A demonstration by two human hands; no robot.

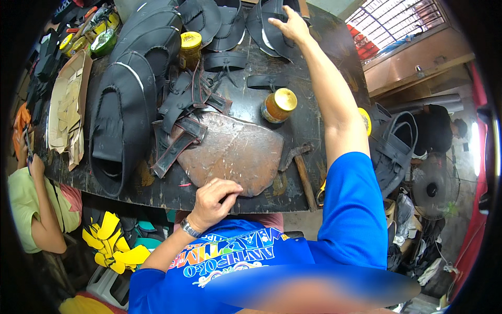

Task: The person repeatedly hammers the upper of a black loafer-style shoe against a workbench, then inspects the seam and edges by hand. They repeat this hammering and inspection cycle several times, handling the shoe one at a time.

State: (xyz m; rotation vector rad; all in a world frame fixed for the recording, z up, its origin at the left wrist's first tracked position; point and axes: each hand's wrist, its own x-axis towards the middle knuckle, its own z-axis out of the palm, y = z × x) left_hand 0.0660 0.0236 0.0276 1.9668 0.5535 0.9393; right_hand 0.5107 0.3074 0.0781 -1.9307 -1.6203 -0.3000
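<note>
My right arm stretches to the far side of the table, where my right hand (pixel 294 25) touches a stack of black, leather-like pieces with cut openings (pixel 265 32). Its thumb and forefinger are spread apart. Close to my body, my left hand (pixel 214 199) rests at the near edge of a worn brown slab (pixel 230 152); its fingers are curled in, and nothing shows in them. Dark straps with red edging (pixel 183 144) overlap the slab's left side. To the right of the slab lies a hammer (pixel 304 180) with a wooden handle.
A yellow-lidded jar (pixel 280 106) stands beyond the slab, another jar (pixel 190 51) farther left. Large black stitched pieces (pixel 123 120) overlap in a row at left, beside a cardboard box of brown scraps (pixel 69 107). A person (pixel 39 209) sits at far left; a fan (pixel 433 186) stands right.
</note>
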